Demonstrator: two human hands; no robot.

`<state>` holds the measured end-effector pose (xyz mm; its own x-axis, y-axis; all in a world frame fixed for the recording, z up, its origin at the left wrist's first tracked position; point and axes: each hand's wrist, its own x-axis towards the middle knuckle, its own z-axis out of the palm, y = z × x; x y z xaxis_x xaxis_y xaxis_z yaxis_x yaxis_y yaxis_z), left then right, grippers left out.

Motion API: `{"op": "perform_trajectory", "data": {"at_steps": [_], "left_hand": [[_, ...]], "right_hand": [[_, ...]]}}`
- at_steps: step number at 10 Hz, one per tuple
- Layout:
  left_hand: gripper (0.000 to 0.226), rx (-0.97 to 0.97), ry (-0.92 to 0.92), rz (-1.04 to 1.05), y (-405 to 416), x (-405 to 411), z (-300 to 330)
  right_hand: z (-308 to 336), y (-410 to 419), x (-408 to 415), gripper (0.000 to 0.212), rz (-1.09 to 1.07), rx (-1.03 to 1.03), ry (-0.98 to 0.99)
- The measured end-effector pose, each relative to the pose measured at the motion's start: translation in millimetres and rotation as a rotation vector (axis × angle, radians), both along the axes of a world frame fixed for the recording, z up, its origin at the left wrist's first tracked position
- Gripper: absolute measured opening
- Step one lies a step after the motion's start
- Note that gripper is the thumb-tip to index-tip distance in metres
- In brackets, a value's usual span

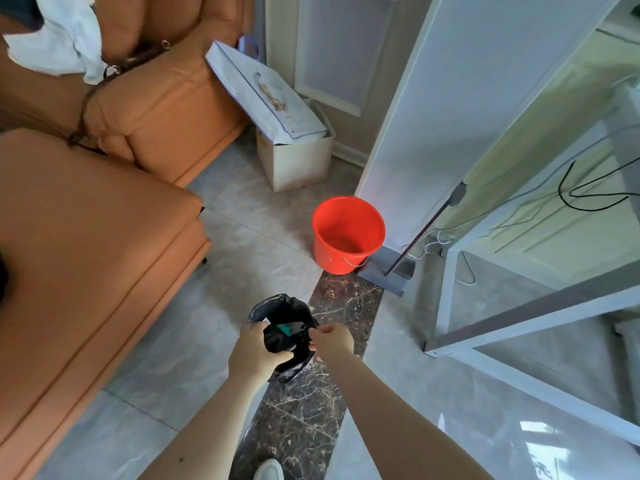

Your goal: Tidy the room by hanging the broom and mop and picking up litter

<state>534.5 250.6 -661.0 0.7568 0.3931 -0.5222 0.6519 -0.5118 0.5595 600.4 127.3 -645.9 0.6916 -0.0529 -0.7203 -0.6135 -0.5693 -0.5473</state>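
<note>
I hold a black plastic bag in front of me with both hands, its mouth pulled apart. My left hand grips the bag's left edge and my right hand pinches its right edge. Something teal and white shows inside the bag. A broom with a dark handle leans against the white door frame, its grey head on the floor beside a red bucket.
An orange sofa fills the left side, with a white cloth on it. A white box with a paper bag stands behind the bucket. A white-framed table with cables is on the right. My white shoe is below.
</note>
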Motion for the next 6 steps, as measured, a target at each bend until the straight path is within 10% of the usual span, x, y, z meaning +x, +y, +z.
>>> {"op": "perform_trajectory", "data": {"at_steps": [6], "left_hand": [[0.061,-0.049,-0.007,-0.013,7,50,-6]], "right_hand": [[2,6,34,0.026,0.016,0.089,0.115]]}}
